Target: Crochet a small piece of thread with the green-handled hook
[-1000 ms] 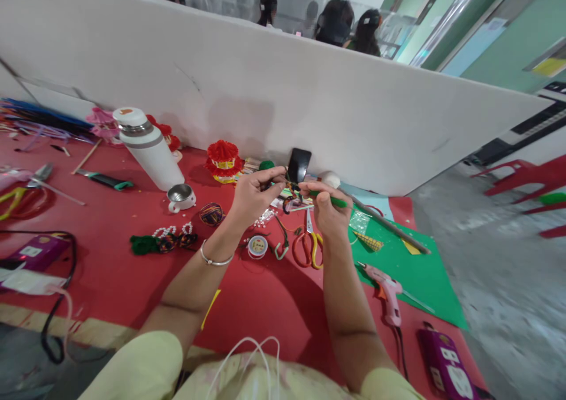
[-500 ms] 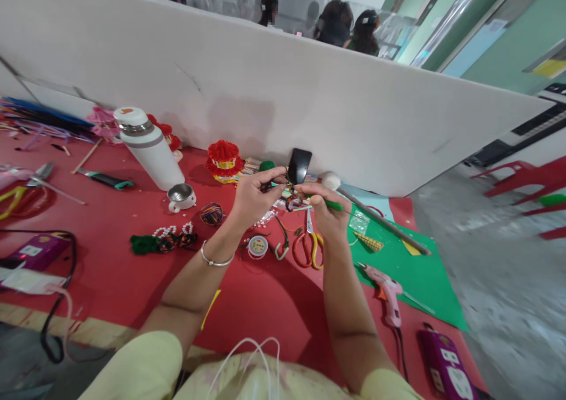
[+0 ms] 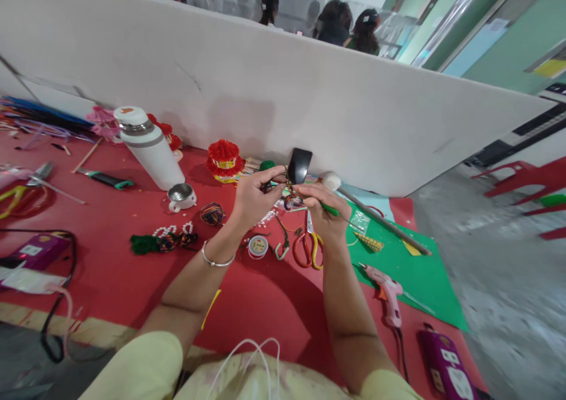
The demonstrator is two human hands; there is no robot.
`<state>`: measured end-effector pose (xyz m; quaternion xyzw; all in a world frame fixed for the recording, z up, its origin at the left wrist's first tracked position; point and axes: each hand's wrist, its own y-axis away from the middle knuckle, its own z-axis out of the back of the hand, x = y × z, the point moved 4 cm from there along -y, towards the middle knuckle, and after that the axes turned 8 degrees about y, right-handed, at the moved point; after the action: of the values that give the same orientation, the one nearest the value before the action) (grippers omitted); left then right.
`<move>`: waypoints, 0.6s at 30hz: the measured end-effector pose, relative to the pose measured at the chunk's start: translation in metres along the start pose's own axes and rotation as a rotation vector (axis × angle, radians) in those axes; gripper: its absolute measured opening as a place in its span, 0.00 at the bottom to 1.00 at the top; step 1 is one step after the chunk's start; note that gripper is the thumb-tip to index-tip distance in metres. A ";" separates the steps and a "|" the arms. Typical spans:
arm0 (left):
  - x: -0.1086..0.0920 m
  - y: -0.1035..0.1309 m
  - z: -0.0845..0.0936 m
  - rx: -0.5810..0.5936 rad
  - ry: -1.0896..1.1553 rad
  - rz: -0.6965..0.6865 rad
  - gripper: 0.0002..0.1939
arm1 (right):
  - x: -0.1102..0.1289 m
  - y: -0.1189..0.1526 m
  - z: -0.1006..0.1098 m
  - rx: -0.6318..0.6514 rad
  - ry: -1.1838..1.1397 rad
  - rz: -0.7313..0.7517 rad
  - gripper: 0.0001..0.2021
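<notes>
Centrally, the two bare hands meet above a smooth red tabletop (image 3: pixel 265 311), close to a pale upright partition (image 3: pixel 336 111). The left hand (image 3: pixel 259 197), with a silver bangle (image 3: pixel 217 264) at its wrist, pinches a small dark piece of multicoloured yarn (image 3: pixel 292 202) between thumb and forefinger; the piece is held in the space between the hands, partly hidden by the fingertips. The right hand (image 3: pixel 329 211) grips a slender tool with a green handle (image 3: pixel 329 210), its fingers bent around it and its forefinger reaching to the left fingertips. The tool's working tip is too small to make out.

Compared with the frames before, the left hand keeps nearly the same place, whereas the right fingertips lie slightly farther left and the thumb is drawn in. The green handle shows less of its length and slopes more steeply, its outer end lower.

Behind the hands, a black smartphone (image 3: pixel 299 165) leans against the partition. Scissors with one red and one yellow handle (image 3: pixel 309 230) lie beneath the right hand; a round white spool with a printed label (image 3: pixel 257 246) rests nearer the wearer, and a ball of dark multicoloured yarn (image 3: pixel 211 214) sits left of the left hand.
</notes>
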<state>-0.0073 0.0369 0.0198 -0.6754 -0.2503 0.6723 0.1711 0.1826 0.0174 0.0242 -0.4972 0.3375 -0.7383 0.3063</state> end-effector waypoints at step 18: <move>0.005 0.000 0.003 -0.148 0.270 0.167 0.12 | 0.008 0.000 -0.006 0.016 0.035 0.052 0.11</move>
<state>-0.0106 0.0394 0.0153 -0.7887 -0.2167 0.5672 0.0965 0.1741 0.0121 0.0270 -0.4728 0.3498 -0.7412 0.3236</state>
